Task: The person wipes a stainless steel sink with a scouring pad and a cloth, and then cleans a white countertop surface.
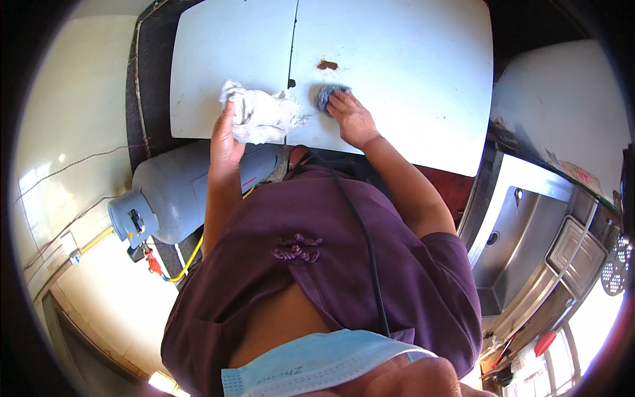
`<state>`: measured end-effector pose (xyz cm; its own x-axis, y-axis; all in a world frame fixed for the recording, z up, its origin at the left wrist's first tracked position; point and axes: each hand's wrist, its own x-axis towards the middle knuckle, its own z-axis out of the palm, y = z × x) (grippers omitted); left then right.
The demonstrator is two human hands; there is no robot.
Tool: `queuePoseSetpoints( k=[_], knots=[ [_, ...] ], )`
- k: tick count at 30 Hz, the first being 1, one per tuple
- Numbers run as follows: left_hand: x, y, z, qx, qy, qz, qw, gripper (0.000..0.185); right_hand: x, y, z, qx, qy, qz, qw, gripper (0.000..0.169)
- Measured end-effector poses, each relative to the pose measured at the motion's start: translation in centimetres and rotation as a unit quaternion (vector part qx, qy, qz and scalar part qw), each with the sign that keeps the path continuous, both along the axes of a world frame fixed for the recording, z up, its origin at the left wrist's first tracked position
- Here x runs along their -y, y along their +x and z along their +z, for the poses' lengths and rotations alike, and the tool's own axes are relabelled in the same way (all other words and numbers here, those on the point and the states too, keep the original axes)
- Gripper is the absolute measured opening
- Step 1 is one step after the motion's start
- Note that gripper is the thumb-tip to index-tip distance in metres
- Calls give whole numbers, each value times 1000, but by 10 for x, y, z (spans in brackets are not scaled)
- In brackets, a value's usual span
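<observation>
My left hand (227, 136) grips a bunched white cloth (263, 115) with grey smudges, over the front edge of a white two-panel surface (421, 89). Under the fingers of my right hand (353, 116) is a grey scouring pad (327, 97), pressed against the right panel. A brown worn patch (327, 65) lies just beyond the pad. Between the panels runs a dark seam (292, 44), with a small dark hole beside it near the cloth. My right palm hides part of the pad.
A grey gas cylinder (173, 183) lies below left, with a red valve fitting (154, 263) and a yellow hose (191, 263). At right is a stainless steel sink (521, 238) with a metal lid (578, 255) beside it. A black cable (362, 223) hangs down my front.
</observation>
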<state>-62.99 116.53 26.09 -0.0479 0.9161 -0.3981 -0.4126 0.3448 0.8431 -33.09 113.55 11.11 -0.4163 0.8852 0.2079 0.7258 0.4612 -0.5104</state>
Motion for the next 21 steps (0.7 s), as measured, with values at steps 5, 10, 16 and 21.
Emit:
queuePoseSetpoints(
  k=[5, 10, 16, 21],
  knots=[
    [16, -15, 48, 157, 41, 80, 984, 47, -10, 118, -54, -19, 34, -195, 980, 36],
    [35, -26, 65, 156, 61, 154, 974, 47, -54, 222, -9, 114, 79, -439, 888, 26],
    [33, -18, 39, 205, -13, 84, 975, 43, -80, 112, 23, -6, 44, -280, 959, 30],
    [17, 42, 35, 161, -59, 10, 985, 45, -42, 21, 75, -192, -44, -142, 970, 48]
  ],
)
